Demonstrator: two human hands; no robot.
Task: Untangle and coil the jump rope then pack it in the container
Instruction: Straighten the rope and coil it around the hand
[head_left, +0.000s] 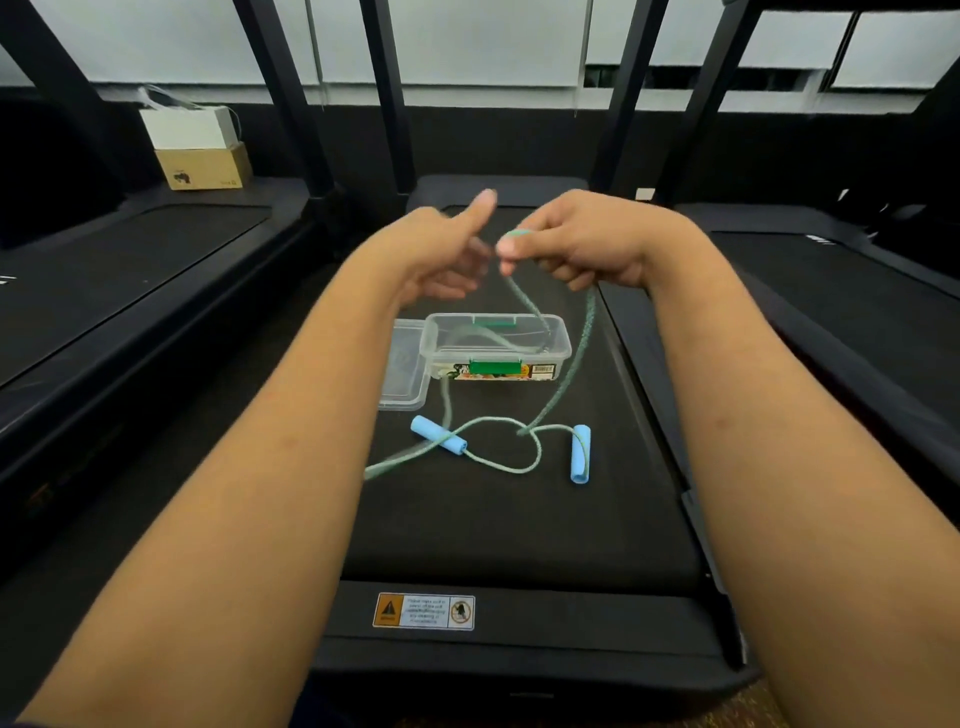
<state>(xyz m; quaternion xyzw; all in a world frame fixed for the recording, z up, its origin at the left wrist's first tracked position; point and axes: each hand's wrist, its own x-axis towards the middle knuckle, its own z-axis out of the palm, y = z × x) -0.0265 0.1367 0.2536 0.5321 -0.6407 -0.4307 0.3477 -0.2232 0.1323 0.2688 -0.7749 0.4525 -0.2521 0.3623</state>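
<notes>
A pale green jump rope (571, 364) with two light blue foam handles lies on a treadmill belt (519, 519). One handle (439, 435) rests at the left, the other handle (580, 453) at the right, and the rope crosses itself in a loop (514, 457) between them. My right hand (582, 244) is shut on a fold of the rope, raised above the clear plastic container (498, 345). Two strands hang down from it, one into the container. My left hand (441, 254) is blurred beside it, fingers apart, thumb up, holding nothing.
The container's clear lid (402, 374) lies flat to its left. A warning sticker (423, 611) marks the treadmill's near end. Other treadmills stand on both sides. A white box (187, 127) sits on a cardboard box (205, 166) at the far left.
</notes>
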